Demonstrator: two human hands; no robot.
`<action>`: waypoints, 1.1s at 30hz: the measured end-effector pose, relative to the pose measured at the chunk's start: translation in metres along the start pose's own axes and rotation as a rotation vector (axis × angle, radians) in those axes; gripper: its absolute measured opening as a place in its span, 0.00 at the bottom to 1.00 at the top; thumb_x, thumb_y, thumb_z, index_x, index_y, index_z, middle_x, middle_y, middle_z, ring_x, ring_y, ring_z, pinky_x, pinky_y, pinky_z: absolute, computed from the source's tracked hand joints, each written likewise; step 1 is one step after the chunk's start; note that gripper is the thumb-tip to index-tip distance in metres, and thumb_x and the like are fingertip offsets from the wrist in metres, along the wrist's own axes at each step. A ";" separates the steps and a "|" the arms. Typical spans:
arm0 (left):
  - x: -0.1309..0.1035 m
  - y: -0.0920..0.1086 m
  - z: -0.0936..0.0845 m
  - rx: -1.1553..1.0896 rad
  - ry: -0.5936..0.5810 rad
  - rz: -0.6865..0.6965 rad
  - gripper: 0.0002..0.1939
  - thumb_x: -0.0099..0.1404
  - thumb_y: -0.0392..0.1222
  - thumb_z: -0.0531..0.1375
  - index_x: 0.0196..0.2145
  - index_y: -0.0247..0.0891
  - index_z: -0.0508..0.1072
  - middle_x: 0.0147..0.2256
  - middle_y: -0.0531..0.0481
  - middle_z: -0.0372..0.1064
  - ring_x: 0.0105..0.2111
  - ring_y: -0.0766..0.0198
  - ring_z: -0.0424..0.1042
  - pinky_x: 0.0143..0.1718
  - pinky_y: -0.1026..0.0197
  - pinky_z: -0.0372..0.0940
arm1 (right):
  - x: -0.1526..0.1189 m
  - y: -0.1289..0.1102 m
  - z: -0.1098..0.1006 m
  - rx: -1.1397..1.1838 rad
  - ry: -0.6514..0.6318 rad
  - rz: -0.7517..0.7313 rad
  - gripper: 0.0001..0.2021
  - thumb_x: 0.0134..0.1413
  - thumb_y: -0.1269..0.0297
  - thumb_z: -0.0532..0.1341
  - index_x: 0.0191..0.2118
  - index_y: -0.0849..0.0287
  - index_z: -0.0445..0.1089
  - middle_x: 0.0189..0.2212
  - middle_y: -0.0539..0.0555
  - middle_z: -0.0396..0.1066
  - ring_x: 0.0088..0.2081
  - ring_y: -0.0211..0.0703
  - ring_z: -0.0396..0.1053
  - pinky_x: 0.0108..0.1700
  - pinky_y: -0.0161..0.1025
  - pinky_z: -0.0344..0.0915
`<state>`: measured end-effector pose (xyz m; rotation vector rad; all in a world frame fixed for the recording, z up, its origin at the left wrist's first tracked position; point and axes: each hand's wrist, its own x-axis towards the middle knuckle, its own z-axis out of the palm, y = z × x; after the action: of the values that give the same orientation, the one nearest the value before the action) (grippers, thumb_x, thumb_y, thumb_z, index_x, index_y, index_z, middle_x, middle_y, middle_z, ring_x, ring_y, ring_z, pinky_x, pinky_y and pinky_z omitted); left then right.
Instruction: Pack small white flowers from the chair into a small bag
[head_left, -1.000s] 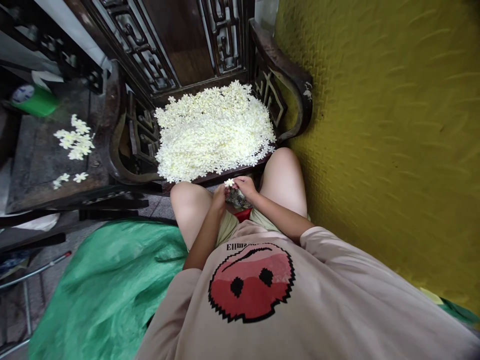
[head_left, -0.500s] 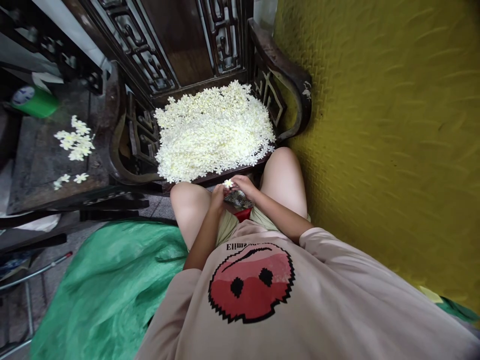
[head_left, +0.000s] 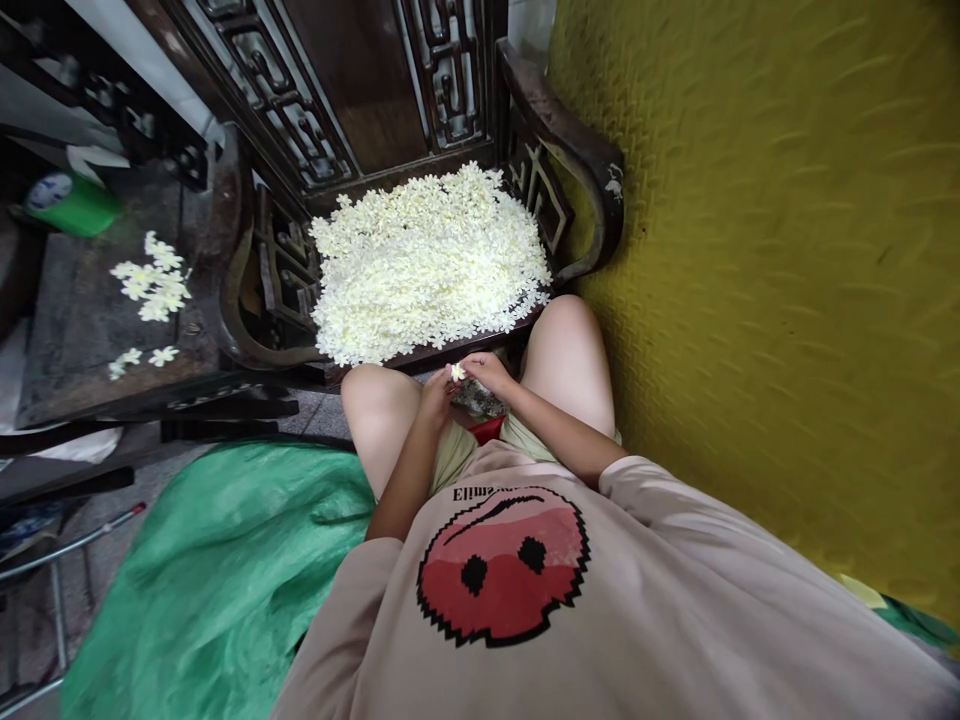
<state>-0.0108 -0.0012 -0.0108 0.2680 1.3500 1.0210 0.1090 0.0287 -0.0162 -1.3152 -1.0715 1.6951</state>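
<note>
A single white flower (head_left: 457,372) is between my two hands, above my lap. My left hand (head_left: 435,394) is closed with its fingertips at the flower's left side. From the right, my right hand (head_left: 486,371) reaches across with thumb and forefinger pinched at the flower's edge. Just beyond my knees, a thick heap of white flowers (head_left: 431,265) covers the seat of a dark carved wooden chair (head_left: 386,90). What lies under my fingers is too small to make out.
On the dark side table (head_left: 67,330) at left lie several loose flowers (head_left: 156,285) and a green roll (head_left: 75,203). Green sheeting (head_left: 225,580) lies at lower left, near a metal frame (head_left: 58,610). A yellow textured surface (head_left: 765,250) rises on the right.
The flower has shifted slightly down between my hands, and my right fingers have moved a little to the left. The rest looks the same.
</note>
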 end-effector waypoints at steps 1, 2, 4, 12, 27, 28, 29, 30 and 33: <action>0.000 0.000 0.000 -0.011 0.007 -0.012 0.16 0.50 0.48 0.66 0.30 0.35 0.69 0.24 0.53 0.66 0.21 0.72 0.63 0.26 0.67 0.58 | 0.000 0.001 0.000 -0.007 0.010 -0.005 0.07 0.39 0.64 0.58 0.21 0.61 0.70 0.19 0.48 0.68 0.24 0.34 0.63 0.28 0.31 0.58; 0.000 0.001 -0.001 -0.019 0.015 -0.021 0.15 0.50 0.47 0.66 0.30 0.35 0.69 0.24 0.53 0.66 0.21 0.72 0.63 0.26 0.67 0.59 | 0.000 0.001 0.001 -0.018 0.020 -0.011 0.07 0.39 0.64 0.58 0.21 0.61 0.69 0.19 0.48 0.68 0.24 0.34 0.63 0.28 0.31 0.57; 0.001 0.001 -0.002 -0.032 0.036 -0.028 0.13 0.51 0.45 0.66 0.30 0.36 0.68 0.24 0.54 0.66 0.21 0.72 0.63 0.25 0.67 0.59 | 0.000 0.002 0.000 -0.036 0.041 -0.015 0.07 0.40 0.64 0.58 0.21 0.61 0.69 0.19 0.48 0.68 0.24 0.34 0.63 0.28 0.31 0.58; 0.004 0.001 -0.002 -0.043 0.126 0.064 0.08 0.53 0.39 0.60 0.28 0.38 0.62 0.27 0.53 0.67 0.26 0.70 0.67 0.31 0.65 0.61 | 0.004 0.000 -0.004 0.034 0.174 0.122 0.05 0.43 0.65 0.60 0.23 0.60 0.69 0.21 0.50 0.71 0.25 0.37 0.69 0.25 0.30 0.58; -0.016 -0.001 0.003 0.494 0.126 0.572 0.08 0.48 0.38 0.64 0.30 0.40 0.74 0.23 0.55 0.55 0.27 0.66 0.57 0.32 0.65 0.53 | 0.001 -0.007 -0.003 0.191 0.162 0.252 0.04 0.39 0.69 0.66 0.22 0.62 0.71 0.17 0.48 0.69 0.21 0.32 0.66 0.27 0.30 0.65; -0.016 0.000 0.003 0.493 0.135 0.578 0.08 0.48 0.37 0.65 0.30 0.40 0.74 0.23 0.55 0.54 0.27 0.66 0.57 0.32 0.65 0.53 | 0.001 -0.007 -0.004 0.217 0.144 0.264 0.04 0.40 0.69 0.66 0.23 0.62 0.72 0.18 0.49 0.70 0.22 0.32 0.67 0.29 0.31 0.66; -0.015 0.001 0.003 0.486 0.139 0.579 0.09 0.47 0.37 0.65 0.30 0.40 0.74 0.23 0.55 0.54 0.27 0.66 0.57 0.32 0.65 0.53 | 0.001 -0.008 -0.004 0.245 0.119 0.275 0.04 0.40 0.69 0.67 0.25 0.62 0.72 0.19 0.50 0.71 0.22 0.33 0.68 0.29 0.31 0.67; -0.014 0.002 0.002 0.474 0.142 0.573 0.09 0.47 0.37 0.65 0.29 0.40 0.75 0.23 0.55 0.54 0.27 0.66 0.57 0.32 0.65 0.54 | 0.001 -0.008 -0.005 0.275 0.087 0.283 0.04 0.41 0.69 0.67 0.26 0.62 0.72 0.21 0.51 0.72 0.23 0.33 0.69 0.30 0.31 0.67; -0.010 0.003 -0.002 0.420 0.162 0.525 0.08 0.49 0.39 0.65 0.30 0.40 0.75 0.22 0.56 0.53 0.25 0.67 0.56 0.31 0.66 0.54 | 0.002 -0.006 -0.007 0.356 -0.040 0.273 0.07 0.42 0.65 0.67 0.29 0.62 0.73 0.27 0.55 0.75 0.28 0.36 0.72 0.34 0.34 0.69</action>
<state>-0.0125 -0.0078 -0.0026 0.9076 1.6834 1.1959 0.1157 0.0337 -0.0122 -1.2379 -0.5898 2.0103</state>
